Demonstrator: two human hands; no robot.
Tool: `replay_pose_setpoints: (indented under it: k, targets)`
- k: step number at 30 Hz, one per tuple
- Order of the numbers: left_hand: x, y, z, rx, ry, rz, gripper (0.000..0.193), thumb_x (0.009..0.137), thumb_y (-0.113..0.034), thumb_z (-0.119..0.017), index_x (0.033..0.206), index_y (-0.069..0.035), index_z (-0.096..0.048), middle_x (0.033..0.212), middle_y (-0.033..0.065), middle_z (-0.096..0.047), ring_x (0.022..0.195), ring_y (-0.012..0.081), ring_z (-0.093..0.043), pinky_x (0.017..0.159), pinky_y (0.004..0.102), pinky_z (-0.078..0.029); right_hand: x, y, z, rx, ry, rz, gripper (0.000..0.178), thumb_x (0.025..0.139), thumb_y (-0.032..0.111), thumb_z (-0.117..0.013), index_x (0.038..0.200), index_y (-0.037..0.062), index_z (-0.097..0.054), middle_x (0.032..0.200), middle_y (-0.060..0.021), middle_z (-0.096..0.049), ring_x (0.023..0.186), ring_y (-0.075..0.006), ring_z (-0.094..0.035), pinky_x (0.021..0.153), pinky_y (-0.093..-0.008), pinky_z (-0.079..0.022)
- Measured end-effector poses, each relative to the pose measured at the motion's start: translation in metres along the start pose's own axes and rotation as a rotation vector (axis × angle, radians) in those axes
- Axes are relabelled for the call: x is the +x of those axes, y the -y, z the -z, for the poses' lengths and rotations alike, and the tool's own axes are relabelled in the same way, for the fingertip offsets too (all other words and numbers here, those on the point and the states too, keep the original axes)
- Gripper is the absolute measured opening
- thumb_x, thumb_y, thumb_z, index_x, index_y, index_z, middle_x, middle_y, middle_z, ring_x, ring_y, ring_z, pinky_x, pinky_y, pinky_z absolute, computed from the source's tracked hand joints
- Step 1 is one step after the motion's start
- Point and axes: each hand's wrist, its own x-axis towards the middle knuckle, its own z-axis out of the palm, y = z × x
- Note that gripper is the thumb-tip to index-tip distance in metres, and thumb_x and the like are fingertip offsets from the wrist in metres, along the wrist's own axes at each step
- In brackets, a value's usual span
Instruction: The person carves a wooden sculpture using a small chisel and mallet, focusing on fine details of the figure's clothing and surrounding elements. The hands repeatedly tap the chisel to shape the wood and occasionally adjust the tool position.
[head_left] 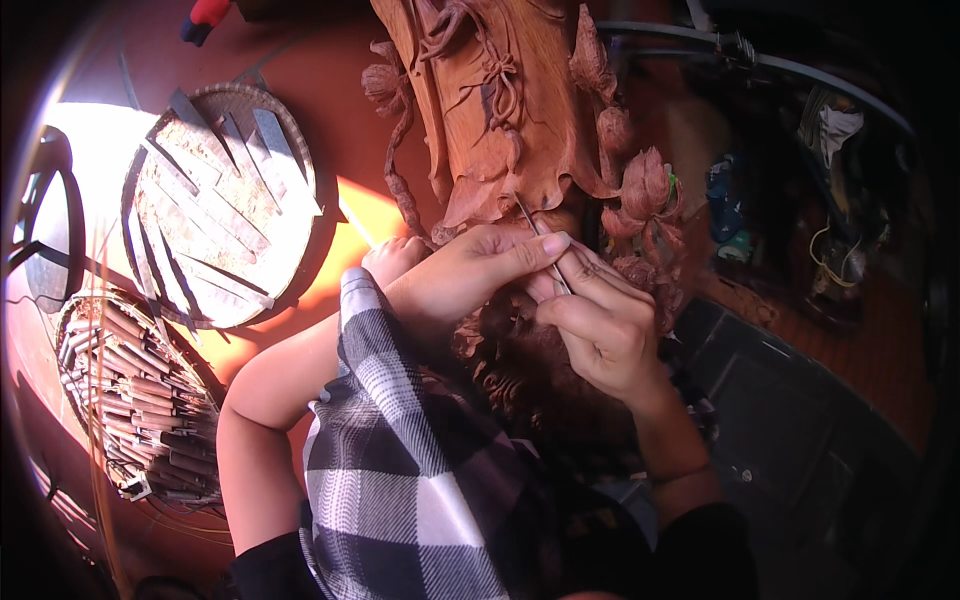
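Note:
A reddish-brown wood carving (520, 60) with lotus-like buds, stems and curled leaf edges rises in front of me. My right hand (605, 325) holds a thin metal carving tool (527, 213) like a pen, its tip at the carving's lower leaf edge. Beside it, my left hand (475, 262) is closed, with the thumb pressed against the tool's shaft near the right fingers. Whether the tip is a blade or a point is too small to tell. Carved lotus petals (645, 200) stand just beyond my right hand.
At the left, a round woven tray (310, 165) holds flat metal strips. Below it, a basket (200, 370) is packed with many handled tools. Plaid cloth (390, 450) lies over my lap and partly across my left forearm. A dark box-like surface (790, 400) stands at right.

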Motion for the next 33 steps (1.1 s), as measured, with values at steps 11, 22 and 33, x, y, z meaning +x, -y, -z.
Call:
replay_pose_setpoints:
  k: [11, 22, 33]
  targets:
    - [0.014, 0.003, 0.000, 0.050, 0.030, -0.082, 0.047, 0.101, -0.048, -0.055, 0.097, -0.003, -0.070, 0.078, 0.0001, -0.065, 0.073, 0.0070, -0.058, 0.072, 0.0215, -0.048, -0.008, -0.004, -0.003, 0.109, -0.103, -0.112, 0.006, 0.084, -0.003, -0.068, 0.079, 0.0003, -0.065, 0.117, -0.0303, -0.064, 0.107, -0.0433, -0.065, 0.091, -0.0443, -0.053]
    - [0.016, 0.006, 0.003, 0.068, 0.026, -0.067, 0.045, 0.101, -0.047, -0.057, 0.097, -0.004, -0.070, 0.082, -0.0012, -0.065, 0.075, 0.0059, -0.058, 0.072, 0.0200, -0.047, -0.002, 0.002, -0.002, -0.085, -0.059, -0.056, 0.008, 0.084, -0.004, -0.068, 0.078, 0.0003, -0.065, 0.115, -0.0296, -0.064, 0.104, -0.0416, -0.067, 0.089, -0.0439, -0.054]
    - [0.002, 0.002, 0.003, 0.013, 0.041, -0.003, 0.045, 0.099, -0.049, -0.058, 0.094, -0.005, -0.067, 0.081, -0.0024, -0.059, 0.076, 0.0063, -0.054, 0.072, 0.0209, -0.045, -0.003, 0.004, -0.005, -0.082, 0.006, 0.024, 0.009, 0.079, -0.008, -0.063, 0.077, -0.0005, -0.066, 0.116, -0.0349, -0.064, 0.104, -0.0419, -0.068, 0.089, -0.0408, -0.055]
